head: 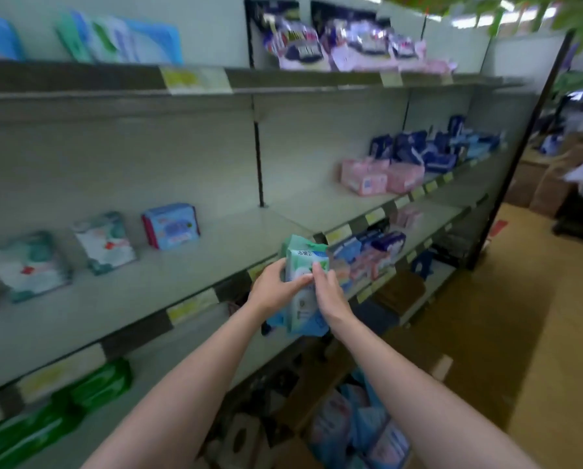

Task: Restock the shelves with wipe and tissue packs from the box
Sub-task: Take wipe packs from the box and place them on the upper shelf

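Wipe packs (303, 286), a small stack with green and blue wrappers, sit between both hands just in front of the middle shelf (215, 258) edge, a little toward 1 o'clock from the frame's centre; the left hand (273, 289) wraps its fingers round the stack's left side, a pinching grip, while the right hand (330, 296) lies against the right face with fingers fairly straight, pressing rather than curling, though the blur makes the fingertips hard to read. The stack is not yet on the shelf; it is carried at the shelf's lip, above the lower tiers.

As for progress, the job looks partly done; on the middle shelf at 9 o'clock stand two white-and-teal packs (104, 242) and a blue pack (171, 226), well apart, with much bare board between them and the held stack; pink packs (381, 177) and dark blue ones (418, 147) fill the far bay at 2 o'clock; green packs (90, 387) lie on the lower tier at 8 o'clock. The box (354, 424) at 5 o'clock, on the floor near the shelving, holds several more blue and pink packs; so a good deal of stocking is left, I judge, beginning with setting this stack down.
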Tool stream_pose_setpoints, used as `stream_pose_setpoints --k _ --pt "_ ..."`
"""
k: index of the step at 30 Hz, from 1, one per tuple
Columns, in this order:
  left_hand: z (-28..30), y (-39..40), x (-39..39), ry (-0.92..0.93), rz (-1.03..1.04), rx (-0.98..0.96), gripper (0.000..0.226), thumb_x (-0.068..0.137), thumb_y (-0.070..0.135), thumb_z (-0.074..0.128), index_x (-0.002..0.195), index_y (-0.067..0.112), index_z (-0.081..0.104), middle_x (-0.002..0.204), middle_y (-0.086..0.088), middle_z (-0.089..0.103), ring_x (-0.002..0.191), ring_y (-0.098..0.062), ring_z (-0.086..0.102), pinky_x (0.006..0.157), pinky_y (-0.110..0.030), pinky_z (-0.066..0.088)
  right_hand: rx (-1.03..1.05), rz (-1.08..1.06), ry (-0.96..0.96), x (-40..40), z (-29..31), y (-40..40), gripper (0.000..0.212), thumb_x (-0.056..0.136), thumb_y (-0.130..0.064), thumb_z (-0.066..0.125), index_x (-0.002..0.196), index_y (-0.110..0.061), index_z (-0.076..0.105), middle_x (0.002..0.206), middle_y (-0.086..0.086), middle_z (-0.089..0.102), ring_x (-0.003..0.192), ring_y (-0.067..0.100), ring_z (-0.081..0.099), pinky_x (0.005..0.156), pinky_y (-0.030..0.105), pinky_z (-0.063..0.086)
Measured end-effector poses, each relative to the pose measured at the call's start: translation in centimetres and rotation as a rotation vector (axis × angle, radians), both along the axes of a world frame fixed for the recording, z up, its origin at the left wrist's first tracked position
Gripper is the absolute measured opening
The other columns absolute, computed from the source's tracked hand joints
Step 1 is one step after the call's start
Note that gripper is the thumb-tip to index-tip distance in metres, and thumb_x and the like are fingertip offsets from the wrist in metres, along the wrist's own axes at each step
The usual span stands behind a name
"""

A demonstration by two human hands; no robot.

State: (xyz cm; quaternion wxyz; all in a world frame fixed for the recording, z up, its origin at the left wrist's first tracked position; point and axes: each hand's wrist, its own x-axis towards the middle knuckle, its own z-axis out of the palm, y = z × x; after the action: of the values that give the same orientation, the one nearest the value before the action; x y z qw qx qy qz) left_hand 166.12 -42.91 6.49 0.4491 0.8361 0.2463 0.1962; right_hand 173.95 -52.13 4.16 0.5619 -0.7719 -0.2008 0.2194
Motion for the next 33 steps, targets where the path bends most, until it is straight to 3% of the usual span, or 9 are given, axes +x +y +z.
stream_pose_setpoints --k 6,9,13,17,19,23,26,30,33 --pt "7.8 3.0 -5.8 -0.177 0.056 0.095 0.034 0.081 0.047 0.066 0.105 0.022 0.065 0.102 0.004 0.07 0.094 -0.013 0.066 0.085 -0.037 0.054 0.155 0.014 -0.136 -6.2 8.1 3.2 0.057 0.096 -0.055 0.025 0.127 -0.008 0.039 0.122 0.012 0.052 0.112 0.028 0.054 0.093 0.043 0.047" --pt "11.4 4.3 -9.1 -0.283 0.115 0.098 0.038 0.084 0.053 0.058 0.104 0.02 0.064 0.1 0.001 0.07 0.091 -0.016 0.068 0.083 -0.044 0.055 0.276 0.088 -0.187 -9.0 11.9 4.6 0.042 0.098 -0.047 0.034 0.115 -0.01 0.043 0.107 0.006 0.056 0.096 0.023 0.058 0.073 0.029 0.049" --pt "16.6 6.6 -13.9 -0.425 0.223 0.161 0.035 0.085 0.048 0.06 0.101 0.018 0.067 0.097 0.0 0.072 0.088 -0.017 0.068 0.083 -0.042 0.055 0.491 0.308 -0.119 -12.4 16.5 7.0 0.022 0.088 -0.035 0.062 0.098 -0.018 0.052 0.11 0.012 0.066 0.096 0.026 0.067 0.085 0.043 0.056" --pt "21.4 8.8 -18.6 -0.525 0.328 0.31 0.032 0.086 0.045 0.061 0.096 0.016 0.068 0.093 0.0 0.072 0.088 -0.017 0.068 0.083 -0.038 0.054 0.654 0.487 -0.114 -16.3 20.8 10.2 0.034 0.084 -0.017 0.069 0.112 -0.017 0.051 0.107 0.003 0.067 0.094 0.017 0.067 0.083 0.032 0.057" --pt "23.2 9.9 -20.6 -0.569 0.364 0.362 0.037 0.086 0.046 0.06 0.095 0.01 0.066 0.093 -0.003 0.071 0.089 -0.021 0.067 0.082 -0.041 0.054 0.69 0.549 -0.141 -18.0 22.7 11.7 0.04 0.082 -0.014 0.07 0.116 -0.016 0.048 0.109 0.003 0.065 0.101 0.021 0.064 0.092 0.039 0.053" --pt "26.6 12.2 -24.2 -0.641 0.374 0.354 0.033 0.086 0.046 0.06 0.099 0.016 0.064 0.094 0.001 0.07 0.091 -0.019 0.068 0.083 -0.039 0.056 0.696 0.599 -0.27 -20.5 26.6 15.5 0.059 0.064 -0.039 0.082 0.112 -0.022 0.052 0.11 0.001 0.068 0.104 0.021 0.066 0.094 0.047 0.051" --pt "29.3 14.2 -26.2 -0.67 0.399 0.331 0.027 0.089 0.039 0.058 0.101 0.015 0.063 0.092 0.003 0.069 0.092 -0.02 0.068 0.084 -0.039 0.056 0.693 0.638 -0.362 -22.0 29.6 18.4 0.055 0.065 -0.04 0.082 0.107 -0.022 0.05 0.105 0.0 0.068 0.098 0.019 0.067 0.09 0.046 0.053" --pt "31.3 16.5 -28.1 -0.624 0.442 0.321 0.028 0.091 0.038 0.055 0.106 0.015 0.062 0.097 0.0 0.068 0.082 -0.011 0.066 0.071 -0.021 0.056 0.631 0.686 -0.465 -23.1 32.6 20.9 0.052 0.075 -0.036 0.076 0.111 -0.017 0.043 0.103 -0.001 0.062 0.09 0.012 0.064 0.076 0.027 0.055" --pt "31.9 18.0 -29.0 -0.583 0.47 0.267 0.03 0.095 0.032 0.051 0.114 0.011 0.058 0.092 0.006 0.063 0.075 -0.001 0.059 0.051 -0.005 0.048 0.557 0.765 -0.463 -23.0 34.1 23.3 0.056 0.076 -0.036 0.075 0.112 -0.014 0.039 0.107 0.002 0.061 0.092 0.015 0.064 0.078 0.031 0.057"
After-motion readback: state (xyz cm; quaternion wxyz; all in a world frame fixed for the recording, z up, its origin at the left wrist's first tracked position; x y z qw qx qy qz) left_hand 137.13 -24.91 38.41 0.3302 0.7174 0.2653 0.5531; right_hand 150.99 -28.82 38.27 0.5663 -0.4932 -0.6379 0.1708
